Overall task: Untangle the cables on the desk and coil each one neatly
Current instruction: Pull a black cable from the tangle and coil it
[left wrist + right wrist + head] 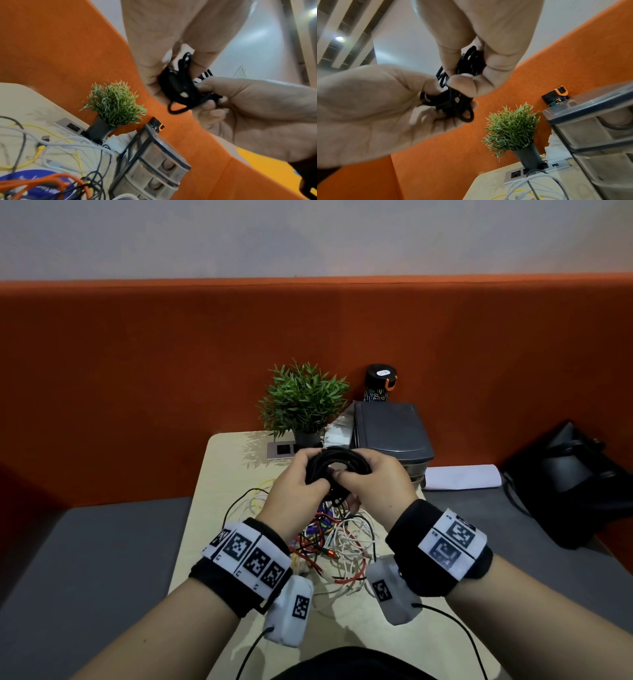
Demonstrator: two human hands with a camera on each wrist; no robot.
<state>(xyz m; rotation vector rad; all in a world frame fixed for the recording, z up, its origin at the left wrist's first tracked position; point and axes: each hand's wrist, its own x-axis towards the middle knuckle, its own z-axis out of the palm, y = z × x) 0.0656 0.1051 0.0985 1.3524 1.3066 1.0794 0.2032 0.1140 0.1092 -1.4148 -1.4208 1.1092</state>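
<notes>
I hold a coil of black cable (pixel 337 462) in the air above the desk (pixel 219 474), both hands on it. My left hand (pixel 308 470) grips the coil's left side with curled fingers. My right hand (pixel 346 474) pinches its strands from the right. The left wrist view shows the coil (pixel 180 86) between my left hand (pixel 163 60) above and my right hand (pixel 214 97) at the right. In the right wrist view my right hand (pixel 462 75) pinches the coil (pixel 453 102) from above. Below my hands a tangle of white, red, yellow and black cables (pixel 335 539) lies on the desk.
At the back of the desk stand a potted plant (pixel 303 402), a grey drawer unit (pixel 390 433) and a dark bottle (pixel 380 383). A socket plate (pixel 282 449) is set into the desktop. An orange partition (pixel 137 371) runs behind. A black bag (pixel 575 474) lies at the right.
</notes>
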